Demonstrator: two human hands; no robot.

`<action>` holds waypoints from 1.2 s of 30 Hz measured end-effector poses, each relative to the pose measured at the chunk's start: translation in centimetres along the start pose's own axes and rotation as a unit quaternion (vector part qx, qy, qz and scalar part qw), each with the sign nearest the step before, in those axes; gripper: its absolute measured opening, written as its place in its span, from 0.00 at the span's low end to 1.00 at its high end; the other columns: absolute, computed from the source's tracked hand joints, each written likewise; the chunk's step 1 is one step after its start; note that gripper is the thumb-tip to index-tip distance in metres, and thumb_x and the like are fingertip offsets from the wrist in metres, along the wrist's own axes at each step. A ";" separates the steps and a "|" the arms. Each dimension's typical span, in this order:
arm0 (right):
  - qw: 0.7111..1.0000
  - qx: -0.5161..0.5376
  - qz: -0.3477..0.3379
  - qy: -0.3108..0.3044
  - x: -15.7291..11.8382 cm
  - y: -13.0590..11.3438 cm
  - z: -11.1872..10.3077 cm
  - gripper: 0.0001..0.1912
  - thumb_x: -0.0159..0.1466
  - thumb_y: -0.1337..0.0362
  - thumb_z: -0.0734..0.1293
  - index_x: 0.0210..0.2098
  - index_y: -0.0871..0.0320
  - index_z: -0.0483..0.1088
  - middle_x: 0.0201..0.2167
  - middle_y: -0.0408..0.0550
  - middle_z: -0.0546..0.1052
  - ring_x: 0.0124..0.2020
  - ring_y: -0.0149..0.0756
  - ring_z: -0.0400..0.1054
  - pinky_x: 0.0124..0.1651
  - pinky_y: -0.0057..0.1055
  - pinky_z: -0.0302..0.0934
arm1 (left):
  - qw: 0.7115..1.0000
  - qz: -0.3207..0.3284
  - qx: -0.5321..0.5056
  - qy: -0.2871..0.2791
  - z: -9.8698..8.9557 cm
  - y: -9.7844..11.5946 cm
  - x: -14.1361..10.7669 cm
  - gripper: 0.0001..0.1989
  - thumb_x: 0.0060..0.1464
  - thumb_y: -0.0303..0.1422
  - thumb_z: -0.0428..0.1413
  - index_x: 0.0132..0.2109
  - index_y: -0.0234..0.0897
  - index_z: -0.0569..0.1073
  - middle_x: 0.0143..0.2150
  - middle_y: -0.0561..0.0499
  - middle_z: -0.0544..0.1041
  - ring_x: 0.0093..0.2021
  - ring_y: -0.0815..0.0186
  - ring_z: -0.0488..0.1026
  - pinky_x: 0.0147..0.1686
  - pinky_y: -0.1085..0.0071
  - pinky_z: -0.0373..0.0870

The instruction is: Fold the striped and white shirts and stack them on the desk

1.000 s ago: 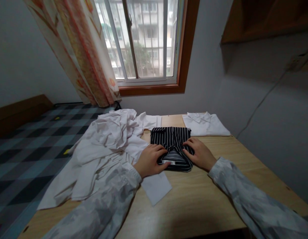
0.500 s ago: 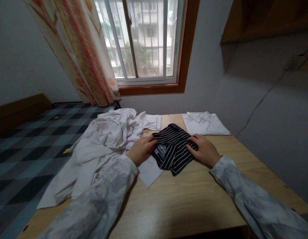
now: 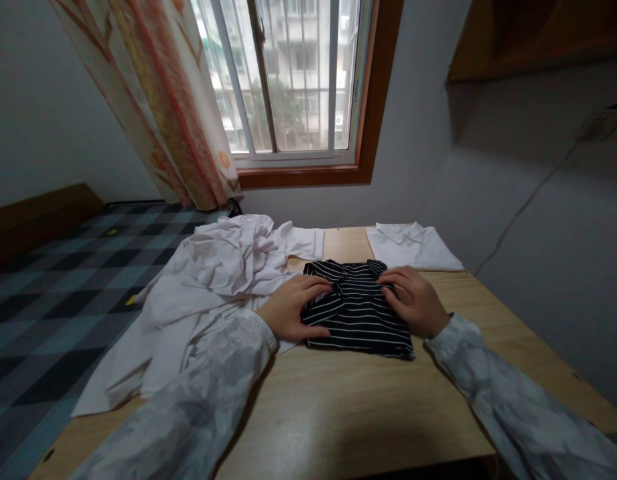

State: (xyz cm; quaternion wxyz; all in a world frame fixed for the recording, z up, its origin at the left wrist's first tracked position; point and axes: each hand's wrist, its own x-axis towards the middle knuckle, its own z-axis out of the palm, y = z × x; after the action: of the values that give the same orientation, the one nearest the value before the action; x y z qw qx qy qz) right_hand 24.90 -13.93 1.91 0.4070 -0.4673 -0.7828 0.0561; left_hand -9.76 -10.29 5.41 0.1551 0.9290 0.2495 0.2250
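A black garment with white stripes [image 3: 361, 310] lies folded into a rough rectangle on the wooden table [image 3: 378, 407]. On its left edge rests my left hand [image 3: 296, 308], thumb and fingers spread apart. My right hand [image 3: 413, 300] touches the upper right edge, its fingers bent and slightly apart. Neither hand grips the cloth. White garments [image 3: 223, 267] are heaped just left of my left hand, and part of a white piece shows under the striped one. Beyond my right hand is a folded white shirt [image 3: 416, 247].
A bed with a checked cover [image 3: 43, 300] stands along the table's left side. Behind the table are a wall, a window [image 3: 298, 87] and a floral curtain [image 3: 173, 100]. A wooden shelf [image 3: 538, 47] hangs at upper right, with a cable below it.
The striped garment has turned from a slanted position to lie squarer and flatter on the table. My left hand has moved slightly right and its fingers have spread.
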 end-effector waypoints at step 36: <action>0.983 -0.027 0.180 0.012 -0.2 3.0 2.0 0.23 0.68 0.43 0.70 0.27 0.54 0.72 0.26 0.48 0.77 0.29 0.40 0.68 0.36 0.36 0.58 | 0.948 -0.232 0.070 0.207 3.5 -3.0 -0.5 0.13 0.67 0.43 0.60 0.40 0.41 0.71 0.35 0.51 0.75 0.35 0.60 0.71 0.38 0.64 0.67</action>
State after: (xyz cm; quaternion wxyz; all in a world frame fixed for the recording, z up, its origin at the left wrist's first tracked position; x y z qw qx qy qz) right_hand 25.64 -11.80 -0.93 0.3866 -0.6118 -0.6825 0.1019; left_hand -9.60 -8.67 1.03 0.0821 0.7871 0.4996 0.3524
